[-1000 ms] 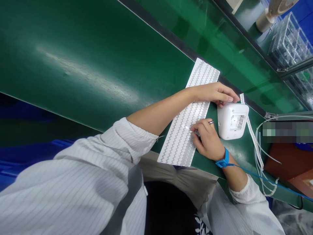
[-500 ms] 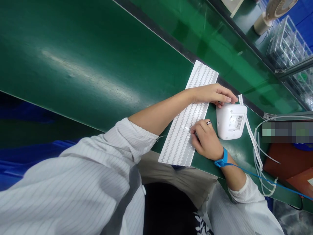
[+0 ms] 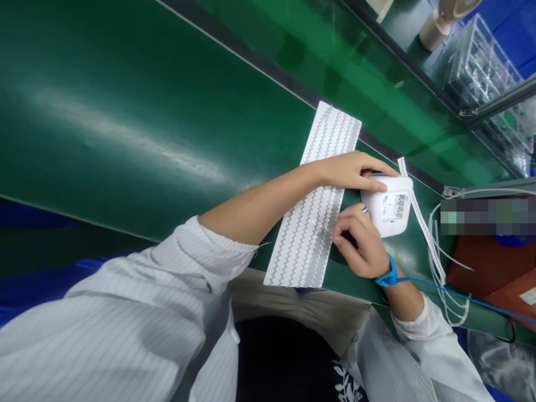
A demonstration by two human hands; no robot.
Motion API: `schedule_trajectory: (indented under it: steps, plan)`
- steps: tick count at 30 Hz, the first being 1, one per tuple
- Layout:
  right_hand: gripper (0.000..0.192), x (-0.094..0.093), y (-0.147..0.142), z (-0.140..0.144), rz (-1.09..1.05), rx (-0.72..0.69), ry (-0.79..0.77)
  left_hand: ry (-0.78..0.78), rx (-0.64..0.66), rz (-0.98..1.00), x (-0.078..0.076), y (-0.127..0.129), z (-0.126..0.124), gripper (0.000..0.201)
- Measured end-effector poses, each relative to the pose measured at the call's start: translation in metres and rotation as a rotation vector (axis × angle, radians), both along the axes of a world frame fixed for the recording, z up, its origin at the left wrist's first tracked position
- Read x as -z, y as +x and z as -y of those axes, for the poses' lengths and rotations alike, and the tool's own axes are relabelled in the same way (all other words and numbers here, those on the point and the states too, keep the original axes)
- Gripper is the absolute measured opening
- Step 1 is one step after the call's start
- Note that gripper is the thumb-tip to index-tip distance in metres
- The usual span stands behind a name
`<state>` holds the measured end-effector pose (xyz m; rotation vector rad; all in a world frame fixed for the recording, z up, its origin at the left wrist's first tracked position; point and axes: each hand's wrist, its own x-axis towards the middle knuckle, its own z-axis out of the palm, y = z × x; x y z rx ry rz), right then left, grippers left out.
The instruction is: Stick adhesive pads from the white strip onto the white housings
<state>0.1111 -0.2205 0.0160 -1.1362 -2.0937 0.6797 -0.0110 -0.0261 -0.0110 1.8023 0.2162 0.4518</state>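
A white rounded plastic device (image 3: 391, 223) with a printed label in a recessed panel sits on the green bench. My left hand (image 3: 362, 170) reaches across to its far-left corner, thumb on the face and index finger along the back edge, holding it. Nearer to me, my right hand (image 3: 363, 243) is closed in a pinch beside the device, over the right edge of a sticker sheet. Whatever its fingertips hold is too small or hidden to make out. The white sticker sheet (image 3: 293, 237) has rows of grey zigzags and a bare grey strip, and lies under my left forearm.
A thin white patterned strip (image 3: 422, 223) lies right of the device. Pale cables (image 3: 446, 298) and a reddish-brown box (image 3: 477, 262) are farther right. A blue cord (image 3: 456, 296) runs from my right wristband (image 3: 388, 272). Behind a low green panel stand clear plastic boxes (image 3: 481, 67).
My left hand has moved onto the device's corner, its thumb now on the face. My right hand has shifted away from the sheet's middle towards its right edge. The view has shifted slightly.
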Motion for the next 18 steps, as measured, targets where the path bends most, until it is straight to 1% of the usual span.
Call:
schedule_trajectory:
  steps: [2,4,5,7,8,10,13,15,18]
  plan:
    - [0.007,-0.011,0.024,0.001,-0.057,0.123,0.122,0.023,-0.033,0.021,0.003,0.002,0.001,0.052]
    - [0.007,-0.015,0.054,-0.002,-0.103,0.331,0.251,0.031,-0.044,0.026,0.005,0.002,-0.001,0.05]
    - [0.01,-0.014,0.069,-0.005,-0.113,0.424,0.281,0.031,-0.042,0.022,0.006,0.002,-0.002,0.048]
    - [0.02,-0.005,0.094,-0.013,-0.137,0.538,0.253,0.033,-0.028,0.009,0.007,0.0,-0.004,0.042]
    - [0.024,0.002,0.103,-0.016,-0.169,0.563,0.204,0.038,-0.014,0.002,0.008,-0.001,-0.005,0.038]
    - [0.026,0.016,0.112,-0.023,-0.289,0.572,0.082,0.059,0.023,-0.021,0.009,-0.003,-0.007,0.033]
    - [0.023,0.031,0.108,-0.028,-0.485,0.527,-0.047,0.09,0.079,-0.083,0.01,-0.004,-0.009,0.032]
    - [0.022,0.033,0.1,-0.028,-0.536,0.491,-0.087,0.084,0.094,-0.104,0.01,-0.005,-0.01,0.033]
    - [0.026,0.027,0.092,-0.024,-0.506,0.461,-0.109,0.07,0.094,-0.1,0.009,-0.005,-0.01,0.033]
